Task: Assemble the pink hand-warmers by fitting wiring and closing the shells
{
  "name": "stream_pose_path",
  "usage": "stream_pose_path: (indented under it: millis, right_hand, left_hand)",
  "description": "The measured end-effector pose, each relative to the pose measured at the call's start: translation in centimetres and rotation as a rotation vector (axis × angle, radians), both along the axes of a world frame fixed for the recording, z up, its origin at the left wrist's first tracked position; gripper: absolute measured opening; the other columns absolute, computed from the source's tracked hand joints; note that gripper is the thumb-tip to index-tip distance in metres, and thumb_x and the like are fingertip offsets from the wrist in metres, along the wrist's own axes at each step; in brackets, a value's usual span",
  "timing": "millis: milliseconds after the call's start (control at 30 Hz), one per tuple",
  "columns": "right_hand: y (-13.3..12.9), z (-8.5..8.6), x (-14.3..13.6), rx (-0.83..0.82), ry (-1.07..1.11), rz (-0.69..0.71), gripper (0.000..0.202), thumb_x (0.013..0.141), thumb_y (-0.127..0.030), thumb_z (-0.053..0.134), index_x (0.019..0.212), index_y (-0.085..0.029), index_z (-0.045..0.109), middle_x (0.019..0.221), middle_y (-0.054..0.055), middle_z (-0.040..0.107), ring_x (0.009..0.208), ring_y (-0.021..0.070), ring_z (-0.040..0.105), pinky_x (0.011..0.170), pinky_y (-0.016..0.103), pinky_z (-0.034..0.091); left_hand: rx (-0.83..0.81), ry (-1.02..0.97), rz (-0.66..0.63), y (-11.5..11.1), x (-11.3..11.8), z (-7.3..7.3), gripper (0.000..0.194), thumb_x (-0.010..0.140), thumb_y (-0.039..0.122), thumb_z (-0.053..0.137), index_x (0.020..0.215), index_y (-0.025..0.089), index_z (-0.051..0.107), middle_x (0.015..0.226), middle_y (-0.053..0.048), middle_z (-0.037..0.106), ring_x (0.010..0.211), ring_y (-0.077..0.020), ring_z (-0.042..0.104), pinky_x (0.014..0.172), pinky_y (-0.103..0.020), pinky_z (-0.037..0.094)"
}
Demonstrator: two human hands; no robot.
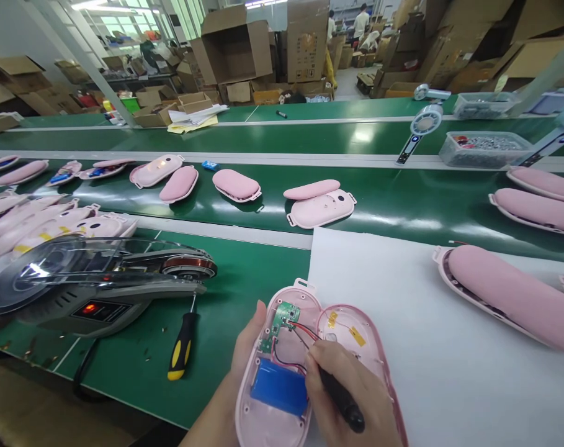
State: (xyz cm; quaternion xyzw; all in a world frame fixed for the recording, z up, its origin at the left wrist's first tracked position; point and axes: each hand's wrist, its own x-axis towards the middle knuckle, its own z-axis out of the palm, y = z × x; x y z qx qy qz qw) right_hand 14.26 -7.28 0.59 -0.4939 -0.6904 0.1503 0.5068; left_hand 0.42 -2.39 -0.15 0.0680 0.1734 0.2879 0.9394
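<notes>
My left hand (245,357) grips the left edge of an open pink plastic shell (275,428), tilted toward me. Inside it are a green circuit board (286,313) and a blue battery pack (278,386), with red and black wires between. A second pink shell half (351,316), with yellow tape inside, lies against its right side. My right hand (342,385) is closed around a black-handled tool (340,397); its thin metal tip points at the wires by the board. The exact kind of tool is unclear.
A yellow-black screwdriver (183,347) and a grey tape dispenser (105,292) are at left. White paper (430,379) covers the bench at right. Pink cases (235,185) line the green belt (402,205). A clear bin of small parts (486,150) stands behind, and a handheld fan (421,127) too.
</notes>
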Motion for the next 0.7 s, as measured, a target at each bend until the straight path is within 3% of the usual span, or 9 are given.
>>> stream_pose_path:
  millis: [233,500,700]
  right_hand:
    - [0.9,0.9,0.7,0.063,-0.004,0.093,0.017,0.085,-0.007,0.05,0.093,-0.022,0.052,0.075,0.002,0.069,0.065,0.0132,0.067,0.063,0.021,0.057]
    - [1.2,1.0,1.2,-0.158,0.084,0.138,0.01,0.091,-0.017,0.048,0.085,-0.024,0.052,0.072,-0.004,0.066,0.061,0.0079,0.061,0.059,0.017,0.051]
    - [1.3,1.3,1.5,-0.176,0.116,0.132,0.01,0.09,-0.018,0.048,0.083,-0.024,0.052,0.069,-0.006,0.065,0.057,0.0068,0.058,0.056,0.016,0.048]
  left_hand:
    - [-0.022,0.017,0.005,0.1,-0.2,-0.1,0.084,0.079,0.07,0.048,0.133,0.006,0.05,0.12,-0.021,0.064,0.115,-0.0385,0.056,0.099,-0.047,0.036]
    - [-0.051,0.052,0.028,0.3,-0.1,-0.2,0.086,0.079,0.072,0.044,0.133,0.005,0.05,0.121,-0.022,0.063,0.115,-0.0389,0.055,0.1,-0.049,0.035]
    - [-0.048,0.062,0.048,0.1,0.1,0.0,0.086,0.078,0.073,0.043,0.128,0.004,0.054,0.119,-0.022,0.065,0.116,-0.0398,0.055,0.101,-0.049,0.035]
